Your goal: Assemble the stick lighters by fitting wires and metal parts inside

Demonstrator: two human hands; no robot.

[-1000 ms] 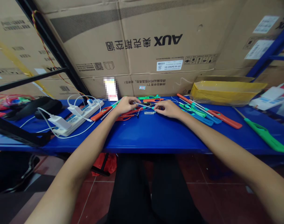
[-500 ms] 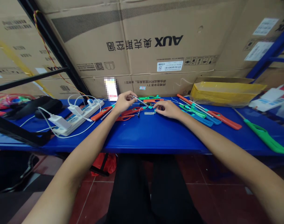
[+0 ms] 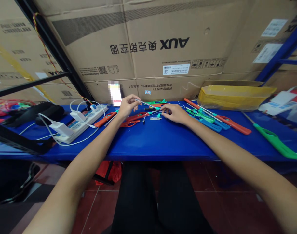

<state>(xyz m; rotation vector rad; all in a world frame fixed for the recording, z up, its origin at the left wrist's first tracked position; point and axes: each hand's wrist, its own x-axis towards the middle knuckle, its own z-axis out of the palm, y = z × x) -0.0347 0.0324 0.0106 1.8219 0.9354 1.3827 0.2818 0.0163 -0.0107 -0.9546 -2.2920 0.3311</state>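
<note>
My left hand [image 3: 128,106] pinches one end of a thin metal lighter tube [image 3: 148,103], which slants down to the right. At its other end, a teal collar, my right hand [image 3: 174,112] has its fingertips closed; its grip is partly hidden by the fingers. Just below the right fingertips are a small teal piece [image 3: 159,115] and a clear flat part [image 3: 155,119] on the blue table. Orange-red lighter handle shells [image 3: 131,123] lie between the hands, with a thin wire and a small black part [image 3: 143,122] beside them.
Long lighters in orange [image 3: 233,125], blue [image 3: 213,125] and green [image 3: 275,140] lie to the right. A power strip [image 3: 76,130] with white chargers and cables is on the left. A lit phone [image 3: 116,95] leans against the large carton [image 3: 148,29]. A yellow-taped box [image 3: 236,97] stands at back right.
The metal tube has tilted flatter, its teal end now higher at my right fingertips. The small teal piece below shows more clearly. My head view has shifted slightly.
</note>
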